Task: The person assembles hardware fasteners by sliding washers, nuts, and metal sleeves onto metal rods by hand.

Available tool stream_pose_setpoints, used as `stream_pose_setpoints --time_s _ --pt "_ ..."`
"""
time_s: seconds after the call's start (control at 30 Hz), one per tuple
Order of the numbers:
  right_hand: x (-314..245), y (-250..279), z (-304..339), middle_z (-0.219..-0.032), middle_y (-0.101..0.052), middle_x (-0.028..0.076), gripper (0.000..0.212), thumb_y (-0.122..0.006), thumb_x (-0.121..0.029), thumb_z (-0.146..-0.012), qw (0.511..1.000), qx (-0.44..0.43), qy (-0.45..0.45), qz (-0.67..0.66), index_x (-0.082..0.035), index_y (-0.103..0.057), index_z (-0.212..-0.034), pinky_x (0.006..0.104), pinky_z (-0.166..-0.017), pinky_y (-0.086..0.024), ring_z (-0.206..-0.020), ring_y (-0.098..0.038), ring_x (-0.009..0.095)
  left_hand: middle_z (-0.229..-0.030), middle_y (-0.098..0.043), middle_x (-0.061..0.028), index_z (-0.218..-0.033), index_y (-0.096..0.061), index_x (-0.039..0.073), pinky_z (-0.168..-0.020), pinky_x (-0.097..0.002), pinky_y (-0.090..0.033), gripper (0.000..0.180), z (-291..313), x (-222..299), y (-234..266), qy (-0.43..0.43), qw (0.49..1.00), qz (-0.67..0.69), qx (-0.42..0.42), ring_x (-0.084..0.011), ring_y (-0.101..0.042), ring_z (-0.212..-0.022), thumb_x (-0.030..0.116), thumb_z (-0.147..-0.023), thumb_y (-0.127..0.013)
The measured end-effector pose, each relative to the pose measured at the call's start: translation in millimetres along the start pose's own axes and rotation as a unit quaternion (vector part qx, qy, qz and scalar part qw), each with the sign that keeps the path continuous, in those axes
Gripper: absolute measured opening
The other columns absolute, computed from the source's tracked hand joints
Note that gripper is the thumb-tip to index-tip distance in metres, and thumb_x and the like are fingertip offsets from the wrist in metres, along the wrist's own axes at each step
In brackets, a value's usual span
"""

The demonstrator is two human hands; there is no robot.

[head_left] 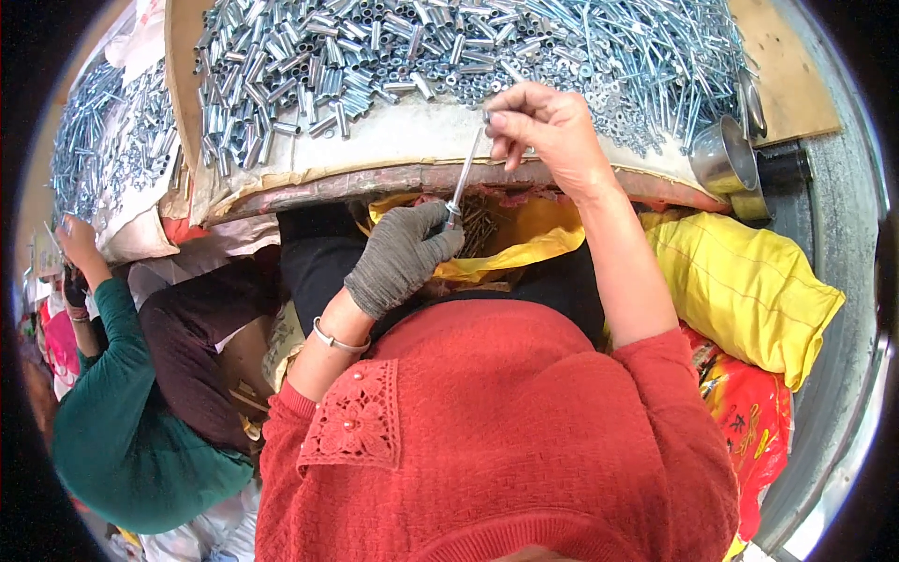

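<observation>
My left hand [398,262], in a grey knit glove, is closed round the lower end of a long thin metal bolt [465,173]. The bolt stands nearly upright, leaning a little to the right, with a thicker part at the glove. Bare and pinched, my right hand [557,136] is at the bolt's upper tip. A small grey piece shows between its thumb and forefinger, too small to tell its kind. Just beyond the hands lie heaps of metal sleeves [328,70], small nuts and washers [599,103], and long thin bolts [674,56] on a pale-covered table [393,131].
Below the table edge hangs an open yellow bag [534,248] with bolts [479,229] in it. A metal cup [726,159] is at the table's right corner, above a full yellow sack [744,286]. At left, a person in a green top [140,431] works by another heap [103,140].
</observation>
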State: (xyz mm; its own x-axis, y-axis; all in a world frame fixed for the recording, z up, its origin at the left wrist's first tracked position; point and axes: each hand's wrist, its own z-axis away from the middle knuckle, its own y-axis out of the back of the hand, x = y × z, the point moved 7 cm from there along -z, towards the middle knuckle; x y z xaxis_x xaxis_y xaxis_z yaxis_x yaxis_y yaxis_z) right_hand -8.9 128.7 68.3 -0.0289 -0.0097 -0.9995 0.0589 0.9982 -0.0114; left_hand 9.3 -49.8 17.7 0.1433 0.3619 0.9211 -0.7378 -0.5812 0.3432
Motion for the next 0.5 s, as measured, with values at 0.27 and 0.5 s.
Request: stream_pose_setpoints --time_s 0.27,0.5 --pt "1.9 18.6 30.1 -0.076 -0.065 0.007 0.011 -0.066 -0.005 -0.084 0.999 0.027 0.035 -0.025 0.002 -0.065 -0.093 0.0252 -0.055 -0.055 -0.065 -0.063 0.012 -0.059 -0.051 0.0038 -0.082 -0.061 0.007 -0.045 -0.0223 -0.036 0.018 -5.4 8.3 -21.4 -0.061 0.996 0.005 -0.058 -0.0046 -0.046 -0.049 0.024 -0.089 -0.06" --pt "-2.7 20.0 49.4 -0.076 -0.065 0.006 0.01 -0.066 -0.005 -0.085 0.993 0.059 0.093 -0.05 0.001 -0.065 -0.094 0.0247 -0.057 -0.055 -0.067 -0.064 0.011 -0.063 -0.052 -0.0001 -0.085 -0.06 0.003 -0.051 -0.0265 -0.04 0.018 -4.5 17.6 -25.5 -0.058 0.996 -0.027 -0.066 -0.0076 -0.049 -0.054 0.021 -0.088 -0.059"
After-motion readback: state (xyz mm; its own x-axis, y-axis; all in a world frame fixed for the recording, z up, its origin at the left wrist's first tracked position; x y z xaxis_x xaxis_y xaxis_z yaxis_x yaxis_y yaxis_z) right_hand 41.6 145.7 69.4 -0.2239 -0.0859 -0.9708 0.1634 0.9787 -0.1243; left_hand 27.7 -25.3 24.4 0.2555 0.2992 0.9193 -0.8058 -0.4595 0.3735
